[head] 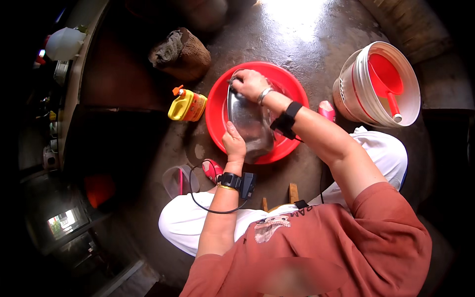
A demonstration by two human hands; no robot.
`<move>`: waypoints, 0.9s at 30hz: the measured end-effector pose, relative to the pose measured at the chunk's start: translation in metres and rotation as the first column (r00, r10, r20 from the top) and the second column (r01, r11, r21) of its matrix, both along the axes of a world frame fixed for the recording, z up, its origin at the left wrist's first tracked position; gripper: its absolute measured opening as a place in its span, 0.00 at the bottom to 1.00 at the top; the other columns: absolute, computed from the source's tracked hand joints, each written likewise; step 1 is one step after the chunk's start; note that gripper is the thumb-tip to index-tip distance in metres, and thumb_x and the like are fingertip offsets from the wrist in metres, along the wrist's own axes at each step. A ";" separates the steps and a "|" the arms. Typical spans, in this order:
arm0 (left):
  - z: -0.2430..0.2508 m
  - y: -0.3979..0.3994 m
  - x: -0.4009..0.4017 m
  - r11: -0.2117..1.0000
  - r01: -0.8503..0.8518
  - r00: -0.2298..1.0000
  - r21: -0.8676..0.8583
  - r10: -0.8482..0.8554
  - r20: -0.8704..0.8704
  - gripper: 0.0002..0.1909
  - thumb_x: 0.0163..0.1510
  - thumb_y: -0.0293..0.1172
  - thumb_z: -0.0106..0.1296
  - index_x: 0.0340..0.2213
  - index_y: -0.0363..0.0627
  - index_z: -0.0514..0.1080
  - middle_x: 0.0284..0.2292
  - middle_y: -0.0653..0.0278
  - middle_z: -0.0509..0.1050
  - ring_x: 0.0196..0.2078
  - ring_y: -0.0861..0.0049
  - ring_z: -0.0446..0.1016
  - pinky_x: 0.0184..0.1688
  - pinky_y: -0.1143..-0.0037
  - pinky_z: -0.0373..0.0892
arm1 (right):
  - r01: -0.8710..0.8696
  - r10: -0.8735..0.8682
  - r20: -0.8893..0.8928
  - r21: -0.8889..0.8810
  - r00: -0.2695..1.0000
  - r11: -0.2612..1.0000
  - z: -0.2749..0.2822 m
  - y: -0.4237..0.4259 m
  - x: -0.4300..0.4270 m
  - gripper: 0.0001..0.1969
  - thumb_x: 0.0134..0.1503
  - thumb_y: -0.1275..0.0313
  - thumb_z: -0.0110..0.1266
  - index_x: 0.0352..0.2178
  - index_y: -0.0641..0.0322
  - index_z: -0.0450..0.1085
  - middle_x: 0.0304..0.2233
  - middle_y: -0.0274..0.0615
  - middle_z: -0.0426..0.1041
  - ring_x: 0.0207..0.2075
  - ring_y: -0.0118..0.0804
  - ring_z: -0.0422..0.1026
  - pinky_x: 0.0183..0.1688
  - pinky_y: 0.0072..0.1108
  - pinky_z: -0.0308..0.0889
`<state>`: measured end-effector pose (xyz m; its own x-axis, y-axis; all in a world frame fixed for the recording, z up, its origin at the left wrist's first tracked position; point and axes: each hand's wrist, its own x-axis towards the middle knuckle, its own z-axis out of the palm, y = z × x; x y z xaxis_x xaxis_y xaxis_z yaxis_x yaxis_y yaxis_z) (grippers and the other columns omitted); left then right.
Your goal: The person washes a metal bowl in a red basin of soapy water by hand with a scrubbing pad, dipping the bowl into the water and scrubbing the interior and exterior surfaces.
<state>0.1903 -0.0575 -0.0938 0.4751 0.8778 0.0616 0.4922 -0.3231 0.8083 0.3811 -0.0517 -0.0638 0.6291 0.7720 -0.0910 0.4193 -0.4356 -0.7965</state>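
Observation:
A red plastic basin [212, 111] stands on the floor before me. Inside it a shiny metal pan or bowl [246, 118] is tilted, its rim towards the left. My left hand [234, 143] grips the pan's near left edge, thumb on the outside facing up. At the far end, my right hand [250, 84] presses a dark scouring pad [233, 82] against the pan's rim. What lies under the pan in the basin is mostly hidden.
A yellow jug with an orange pump top [187, 105] stands left of the basin. Beyond it is a brown, rough-sided container [189, 55]. On the right, a white bucket [352, 89] holds a red dipper [386, 74]. A clear plastic bin [174, 182] lies near my left knee.

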 end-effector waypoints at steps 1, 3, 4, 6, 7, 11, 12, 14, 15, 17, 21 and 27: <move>-0.011 0.010 -0.013 0.998 0.057 0.995 0.000 -0.056 -0.083 0.25 0.62 0.41 0.35 0.24 0.29 0.69 0.19 0.42 0.69 0.22 0.50 0.70 0.23 0.63 0.62 | -0.139 0.125 0.144 0.092 0.982 0.986 0.011 -0.007 -0.031 0.17 0.47 0.66 0.50 0.38 0.62 0.72 0.38 0.49 0.73 0.46 0.48 0.69 0.51 0.31 0.63; -0.008 0.002 -0.008 0.913 0.207 0.978 0.351 -0.192 -0.076 0.15 0.59 0.35 0.41 0.33 0.33 0.69 0.26 0.46 0.73 0.28 0.54 0.73 0.27 0.67 0.67 | -0.226 0.109 0.299 0.393 0.948 0.891 0.001 -0.038 -0.081 0.17 0.47 0.70 0.50 0.39 0.67 0.70 0.41 0.49 0.71 0.49 0.49 0.65 0.53 0.33 0.60; -0.008 0.000 -0.015 0.939 0.271 0.961 0.212 -0.276 -0.007 0.13 0.56 0.31 0.44 0.41 0.37 0.67 0.32 0.49 0.74 0.34 0.56 0.74 0.32 0.69 0.69 | -0.260 0.128 0.330 0.394 0.935 0.882 -0.001 -0.049 -0.092 0.17 0.47 0.71 0.51 0.40 0.67 0.69 0.43 0.48 0.70 0.51 0.49 0.64 0.54 0.34 0.58; -0.017 0.001 -0.015 0.931 0.247 0.969 0.268 -0.246 -0.040 0.13 0.57 0.32 0.44 0.41 0.37 0.67 0.32 0.49 0.74 0.33 0.56 0.74 0.31 0.68 0.69 | -0.314 0.177 0.352 0.382 0.919 0.869 -0.001 -0.061 -0.095 0.16 0.48 0.72 0.51 0.40 0.66 0.69 0.46 0.45 0.68 0.52 0.47 0.62 0.56 0.36 0.56; -0.018 -0.001 -0.016 0.923 0.214 0.977 0.320 -0.200 -0.075 0.13 0.57 0.33 0.43 0.41 0.36 0.67 0.31 0.48 0.74 0.33 0.56 0.74 0.31 0.68 0.69 | -0.337 0.200 0.364 0.363 0.910 0.869 -0.002 -0.061 -0.089 0.16 0.48 0.71 0.51 0.40 0.64 0.69 0.46 0.45 0.68 0.52 0.46 0.63 0.56 0.36 0.56; -0.019 -0.011 -0.018 0.996 0.048 0.999 -0.072 -0.048 0.010 0.21 0.61 0.40 0.39 0.29 0.31 0.70 0.22 0.46 0.72 0.24 0.59 0.71 0.27 0.66 0.65 | -0.215 0.084 0.309 0.420 0.947 0.882 -0.008 -0.026 -0.055 0.08 0.49 0.71 0.50 0.30 0.63 0.72 0.38 0.43 0.71 0.44 0.47 0.68 0.50 0.33 0.61; -0.016 -0.013 -0.015 0.998 0.043 0.998 -0.052 -0.044 -0.036 0.28 0.63 0.44 0.34 0.24 0.28 0.69 0.16 0.48 0.69 0.20 0.64 0.67 0.26 0.67 0.64 | -0.167 0.040 0.330 0.367 0.943 0.915 -0.014 -0.008 -0.039 0.09 0.49 0.69 0.49 0.26 0.63 0.72 0.33 0.45 0.72 0.40 0.47 0.69 0.46 0.32 0.64; -0.013 -0.020 -0.011 0.998 0.048 0.999 -0.030 -0.048 0.018 0.27 0.62 0.43 0.35 0.21 0.29 0.68 0.14 0.48 0.67 0.17 0.62 0.65 0.23 0.66 0.61 | -0.085 0.099 0.099 -0.130 0.990 0.988 -0.007 0.024 -0.002 0.14 0.51 0.63 0.46 0.29 0.62 0.74 0.34 0.49 0.74 0.40 0.50 0.72 0.44 0.34 0.66; -0.011 -0.024 -0.004 0.998 0.064 0.995 -0.009 -0.063 0.083 0.27 0.62 0.43 0.36 0.18 0.30 0.66 0.12 0.48 0.64 0.14 0.59 0.63 0.20 0.65 0.59 | -0.032 0.037 0.018 -0.216 0.999 0.976 -0.010 0.029 0.019 0.16 0.52 0.63 0.46 0.32 0.62 0.75 0.37 0.50 0.74 0.41 0.50 0.72 0.45 0.34 0.66; -0.013 -0.027 0.005 0.995 0.099 0.991 0.009 -0.099 0.089 0.27 0.62 0.42 0.36 0.18 0.31 0.66 0.11 0.50 0.63 0.14 0.63 0.61 0.19 0.66 0.58 | -0.013 -0.013 -0.098 -0.262 0.995 0.965 -0.016 0.028 0.050 0.16 0.52 0.62 0.45 0.33 0.61 0.75 0.38 0.51 0.73 0.43 0.49 0.71 0.46 0.33 0.66; -0.018 -0.014 -0.012 0.999 0.047 0.995 0.004 -0.047 0.089 0.25 0.62 0.40 0.36 0.19 0.30 0.65 0.13 0.51 0.65 0.15 0.63 0.64 0.20 0.66 0.60 | -0.309 0.288 0.238 0.058 0.928 0.949 -0.011 0.005 -0.017 0.13 0.48 0.66 0.47 0.31 0.59 0.74 0.34 0.47 0.74 0.42 0.48 0.71 0.47 0.33 0.65; -0.032 -0.007 -0.024 0.990 0.106 0.985 -0.095 -0.091 0.148 0.24 0.63 0.42 0.33 0.34 0.30 0.70 0.24 0.46 0.73 0.24 0.66 0.73 0.28 0.67 0.66 | -0.495 0.367 0.422 0.250 0.829 0.832 -0.003 -0.065 -0.073 0.18 0.47 0.72 0.53 0.41 0.65 0.69 0.49 0.45 0.66 0.54 0.47 0.61 0.56 0.33 0.57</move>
